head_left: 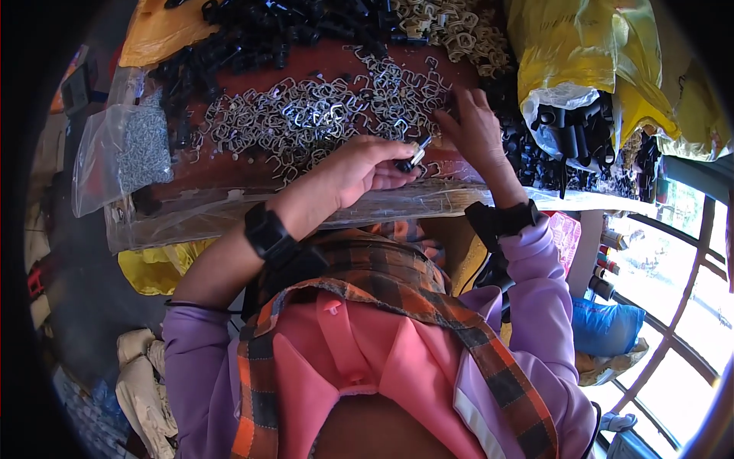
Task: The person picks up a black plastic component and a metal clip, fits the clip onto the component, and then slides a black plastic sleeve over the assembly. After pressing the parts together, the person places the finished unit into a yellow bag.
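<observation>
My left hand (375,164) is closed with thumb and fingers round a small black-and-cream plastic fitting (413,159), which has a metal tip pointing up and to the right. My right hand (480,134) reaches over the right edge of a spread of bent silver metal clips (313,115). Its thumb and fingers are apart, and nothing shows between them. The fingertips are near or on the clips; I cannot tell whether they touch any. Both hands are over the near part of the reddish-brown tabletop (260,65).
Black plastic parts (298,23) and cream clips (459,30) are heaped at the back. A clear bag of small screws (147,141) lies left. A yellow bag (566,46) with black tubular parts (573,134) stands right. Clear plastic sheeting (367,206) covers the near edge.
</observation>
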`<state>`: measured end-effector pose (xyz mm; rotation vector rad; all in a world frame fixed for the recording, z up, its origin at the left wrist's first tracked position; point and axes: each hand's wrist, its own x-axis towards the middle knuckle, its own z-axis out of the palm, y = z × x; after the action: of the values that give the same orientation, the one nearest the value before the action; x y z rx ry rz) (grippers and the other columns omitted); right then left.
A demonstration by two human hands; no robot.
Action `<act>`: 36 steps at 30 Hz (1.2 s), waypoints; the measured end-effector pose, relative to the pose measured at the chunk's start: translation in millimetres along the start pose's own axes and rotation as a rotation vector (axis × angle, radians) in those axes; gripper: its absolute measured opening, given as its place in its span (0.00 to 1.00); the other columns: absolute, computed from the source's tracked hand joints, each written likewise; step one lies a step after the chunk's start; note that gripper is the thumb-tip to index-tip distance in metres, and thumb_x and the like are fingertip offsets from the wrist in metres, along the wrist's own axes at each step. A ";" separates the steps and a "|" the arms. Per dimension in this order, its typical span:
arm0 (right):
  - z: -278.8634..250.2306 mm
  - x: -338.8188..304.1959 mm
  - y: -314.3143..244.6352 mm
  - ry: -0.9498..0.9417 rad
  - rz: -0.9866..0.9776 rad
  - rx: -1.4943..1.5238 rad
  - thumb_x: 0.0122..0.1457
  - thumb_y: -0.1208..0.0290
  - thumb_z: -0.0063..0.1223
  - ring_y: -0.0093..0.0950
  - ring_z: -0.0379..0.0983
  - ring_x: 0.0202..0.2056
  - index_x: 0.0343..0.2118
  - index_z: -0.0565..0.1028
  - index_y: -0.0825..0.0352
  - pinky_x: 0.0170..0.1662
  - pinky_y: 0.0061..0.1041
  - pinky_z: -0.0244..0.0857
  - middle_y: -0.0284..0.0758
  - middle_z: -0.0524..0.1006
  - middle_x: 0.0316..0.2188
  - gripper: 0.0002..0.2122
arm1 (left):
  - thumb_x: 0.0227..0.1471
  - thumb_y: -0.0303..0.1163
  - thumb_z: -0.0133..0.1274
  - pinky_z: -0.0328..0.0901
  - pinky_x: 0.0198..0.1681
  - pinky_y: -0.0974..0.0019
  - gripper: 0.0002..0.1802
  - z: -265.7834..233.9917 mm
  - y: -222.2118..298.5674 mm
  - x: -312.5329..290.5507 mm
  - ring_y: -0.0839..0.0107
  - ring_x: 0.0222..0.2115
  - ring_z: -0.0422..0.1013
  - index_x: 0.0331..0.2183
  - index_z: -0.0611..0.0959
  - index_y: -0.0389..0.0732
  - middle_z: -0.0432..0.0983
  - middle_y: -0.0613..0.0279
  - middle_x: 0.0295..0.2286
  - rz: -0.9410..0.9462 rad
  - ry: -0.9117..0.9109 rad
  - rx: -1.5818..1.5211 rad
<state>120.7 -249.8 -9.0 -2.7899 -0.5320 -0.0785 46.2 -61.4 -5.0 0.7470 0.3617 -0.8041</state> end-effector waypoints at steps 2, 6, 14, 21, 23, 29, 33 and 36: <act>5.6 2.5 -13.5 -0.064 -0.056 0.084 0.44 0.66 0.52 0.40 0.67 0.32 0.37 0.65 0.68 0.33 0.32 0.62 0.42 0.68 0.31 0.17 | 0.44 0.31 0.49 0.65 0.36 0.70 0.10 -3.9 1.5 0.8 0.68 0.32 0.70 0.29 0.75 0.35 0.72 0.57 0.28 0.013 0.016 -0.015; 24.5 12.2 -38.0 -0.076 -0.279 0.299 0.44 0.71 0.52 0.38 0.68 0.32 0.37 0.66 0.69 0.33 0.30 0.62 0.42 0.69 0.29 0.16 | 0.43 0.30 0.49 0.65 0.37 0.70 0.09 -10.2 3.4 -6.2 0.68 0.32 0.70 0.29 0.75 0.36 0.72 0.58 0.28 0.081 0.048 -0.041; 8.5 36.3 -44.7 -0.012 -0.355 0.378 0.43 0.75 0.50 0.35 0.68 0.30 0.34 0.68 0.67 0.31 0.27 0.62 0.40 0.70 0.27 0.12 | 0.42 0.32 0.52 0.64 0.37 0.72 0.10 -38.6 15.8 -46.5 0.71 0.31 0.70 0.29 0.77 0.38 0.73 0.62 0.29 0.273 0.109 -0.069; 25.8 52.0 -15.4 0.035 -0.166 0.029 0.47 0.71 0.46 0.39 0.67 0.31 0.33 0.67 0.66 0.30 0.33 0.62 0.40 0.68 0.27 0.09 | 0.42 0.33 0.52 0.63 0.37 0.71 0.11 -31.7 11.9 -47.9 0.71 0.33 0.69 0.29 0.77 0.38 0.72 0.61 0.29 0.185 0.058 -0.102; 36.9 54.9 -40.4 0.024 -0.167 0.032 0.48 0.70 0.45 0.40 0.66 0.32 0.33 0.67 0.66 0.30 0.34 0.62 0.41 0.68 0.27 0.09 | 0.44 0.33 0.49 0.63 0.39 0.68 0.11 -31.0 8.6 -44.7 0.67 0.34 0.69 0.31 0.76 0.37 0.72 0.59 0.30 0.160 0.089 -0.085; 50.8 58.8 -96.3 -0.103 -0.438 0.243 0.48 0.73 0.44 0.40 0.67 0.32 0.35 0.66 0.66 0.32 0.34 0.62 0.41 0.68 0.30 0.10 | 0.45 0.34 0.47 0.63 0.40 0.66 0.11 -44.9 8.5 -57.1 0.65 0.35 0.69 0.31 0.75 0.37 0.72 0.57 0.30 0.206 0.162 -0.118; 23.6 47.6 -80.0 -0.062 -0.529 0.284 0.46 0.73 0.48 0.38 0.68 0.31 0.37 0.66 0.65 0.32 0.31 0.63 0.40 0.68 0.31 0.13 | 0.45 0.35 0.48 0.63 0.40 0.66 0.12 -53.6 7.1 -69.4 0.66 0.36 0.69 0.31 0.75 0.38 0.72 0.56 0.30 0.263 0.214 -0.132; -13.7 20.8 -47.2 -0.265 -0.354 0.189 0.41 0.69 0.55 0.36 0.69 0.30 0.38 0.66 0.64 0.32 0.29 0.63 0.39 0.71 0.27 0.18 | 0.44 0.35 0.48 0.63 0.39 0.67 0.12 -58.0 5.5 -75.7 0.65 0.36 0.69 0.31 0.75 0.38 0.72 0.56 0.29 0.279 0.167 -0.135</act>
<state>122.7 -204.7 19.6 -2.5064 -1.0362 0.2567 0.0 22.0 -0.7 0.7204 0.4461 -0.4516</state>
